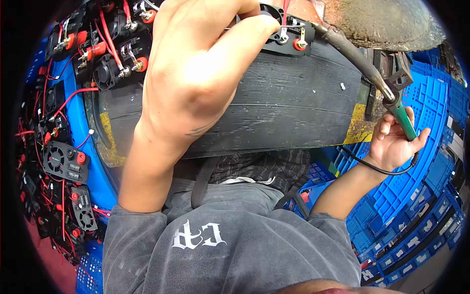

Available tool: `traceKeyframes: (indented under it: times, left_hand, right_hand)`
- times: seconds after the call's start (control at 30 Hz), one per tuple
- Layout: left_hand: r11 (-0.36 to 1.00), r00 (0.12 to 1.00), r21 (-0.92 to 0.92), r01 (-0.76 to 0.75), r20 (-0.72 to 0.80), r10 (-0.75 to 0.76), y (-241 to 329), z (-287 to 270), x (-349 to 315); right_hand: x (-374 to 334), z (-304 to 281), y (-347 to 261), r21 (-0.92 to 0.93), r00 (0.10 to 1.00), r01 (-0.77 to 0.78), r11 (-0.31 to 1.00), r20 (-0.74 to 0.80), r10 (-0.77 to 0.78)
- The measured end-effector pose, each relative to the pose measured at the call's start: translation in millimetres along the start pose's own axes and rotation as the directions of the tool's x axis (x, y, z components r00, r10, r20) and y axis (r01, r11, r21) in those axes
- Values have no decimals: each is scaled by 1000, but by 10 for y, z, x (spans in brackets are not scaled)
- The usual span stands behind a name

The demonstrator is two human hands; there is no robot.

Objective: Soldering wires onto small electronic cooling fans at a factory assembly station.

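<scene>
My right hand (391, 142) is closed round the green handle of a soldering iron (350, 51). The iron slants up and left, its tip beside a black fan panel (276, 47) at the top of the bench. My left hand (191, 73) reaches over the panel, thumb and fingers pinched. A thin silver solder wire (292, 26) runs from the thumb toward the iron's tip. Metal terminals and a red-ringed post (299, 44) stand on the panel, with a red wire (285, 12) rising from it. My left hand hides part of the panel and its fan.
More fan panels (105, 73) with red wires lie at the upper left. Several others (66, 161) are heaped in a blue bin (73, 115). The black bench top (293, 98) has yellow-marked corners. Blue crates (426, 108) stand at the right, below a brownish rounded surface (377, 22).
</scene>
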State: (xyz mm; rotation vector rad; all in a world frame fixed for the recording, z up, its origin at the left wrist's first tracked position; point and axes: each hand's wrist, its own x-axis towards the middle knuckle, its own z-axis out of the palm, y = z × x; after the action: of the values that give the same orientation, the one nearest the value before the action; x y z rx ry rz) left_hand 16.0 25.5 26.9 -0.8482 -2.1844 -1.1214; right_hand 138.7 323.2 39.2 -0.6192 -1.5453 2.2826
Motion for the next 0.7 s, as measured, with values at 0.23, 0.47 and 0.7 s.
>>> traceKeyframes:
  times: [0.23,0.47,0.7]
  left_hand:
    - [999,999,40,-35,14,35,-31,46,16]
    - [995,998,80,-67,22,66,-8,40,14]
    - [995,997,77,-69,24,68,-5,47,19]
  right_hand:
    - [12,-8,39,-10,999,-8,1000,-40,7]
    - [35,0,42,-6,1000,-16,1000,-25,16]
    - [55,0,42,-12,1000,-15,1000,7,15]
